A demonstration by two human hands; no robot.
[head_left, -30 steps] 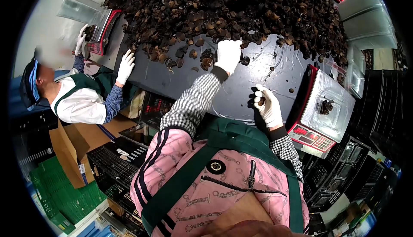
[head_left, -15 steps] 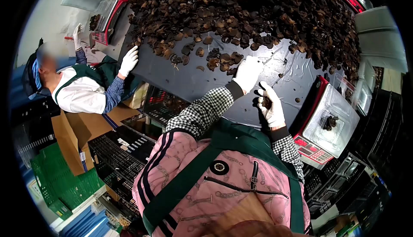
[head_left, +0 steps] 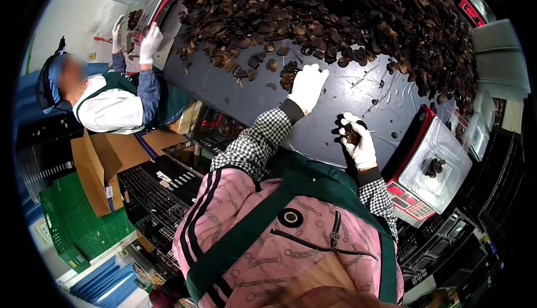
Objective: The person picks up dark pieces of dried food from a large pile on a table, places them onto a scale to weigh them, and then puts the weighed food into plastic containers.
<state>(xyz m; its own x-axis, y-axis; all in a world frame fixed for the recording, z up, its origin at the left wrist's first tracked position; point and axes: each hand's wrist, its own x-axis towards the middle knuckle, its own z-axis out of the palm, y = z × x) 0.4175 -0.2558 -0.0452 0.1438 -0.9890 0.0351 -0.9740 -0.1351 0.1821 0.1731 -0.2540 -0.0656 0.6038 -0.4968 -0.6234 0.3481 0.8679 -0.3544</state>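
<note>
Over the near side of the worktop (head_left: 224, 93), the left hand (head_left: 309, 87) stretches palm-down beside a little clump of mushrooms (head_left: 289, 69), fingers half bent, any catch hidden from view. Closer to the near edge, the right hand (head_left: 361, 143) turns its palm inward, fingers curled round dark pieces (head_left: 352, 136), presumably so none spill, while the main heap (head_left: 335, 17) spreads toward the far edge.

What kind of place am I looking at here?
Likely a food sorting or packing room: dark, fungus-like pieces are heaped on the table, a red-cased scale bears a clear plastic tray, and plastic crates stand nearby.
</note>
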